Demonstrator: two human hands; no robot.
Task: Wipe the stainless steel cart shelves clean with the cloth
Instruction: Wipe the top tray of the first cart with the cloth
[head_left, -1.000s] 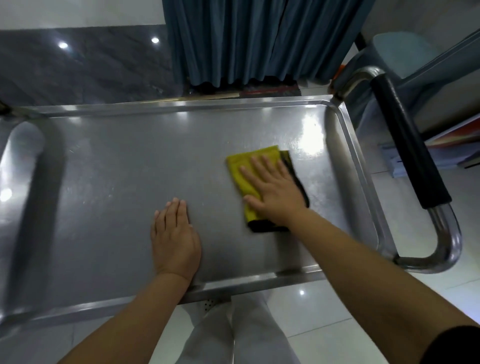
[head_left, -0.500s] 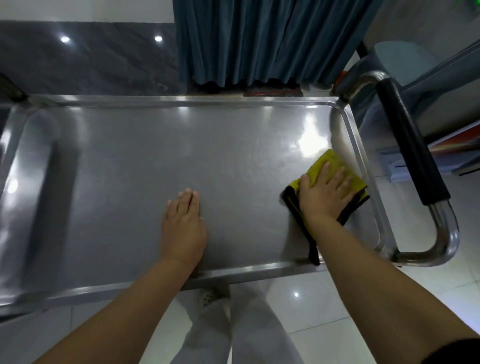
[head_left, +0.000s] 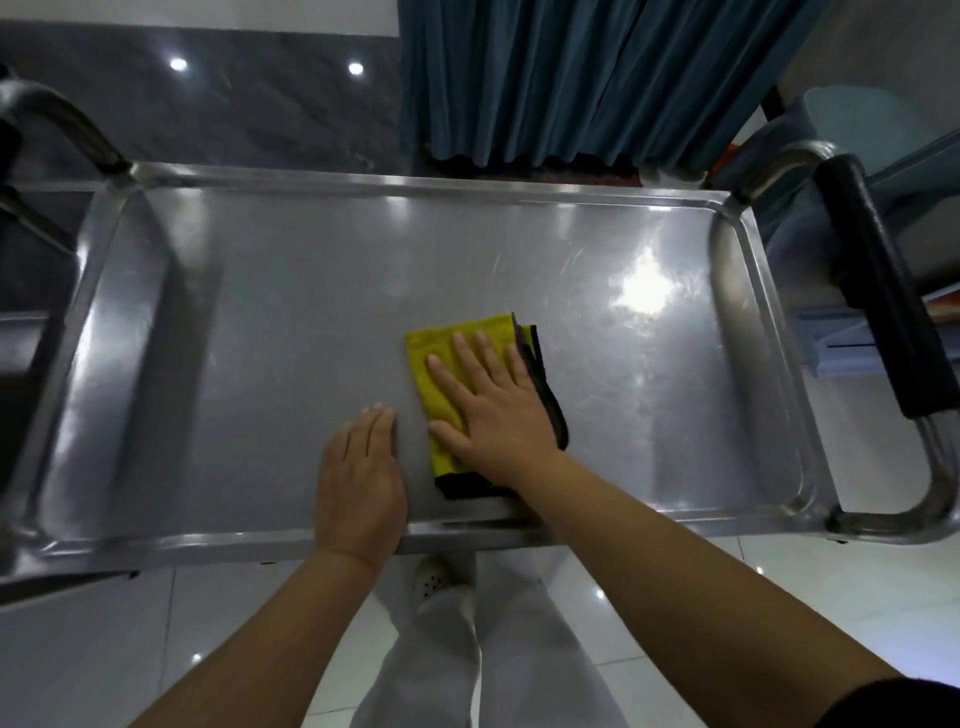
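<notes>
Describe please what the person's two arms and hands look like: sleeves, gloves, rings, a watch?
The left hand and the right hand are bare: no gloves, no rings, no watch at either wrist. Both forearms are uncovered. High on the right arm the edge of a black fabric sleeve shows; no sleeve shows on the left arm.

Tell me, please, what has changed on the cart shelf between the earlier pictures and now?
The right hand, pressing flat on the yellow cloth, first slid it to the right end of the shelf, then swept it back left to the middle, close beside the left hand. Nothing was picked up or released. The left hand stays flat near the front edge.
</notes>
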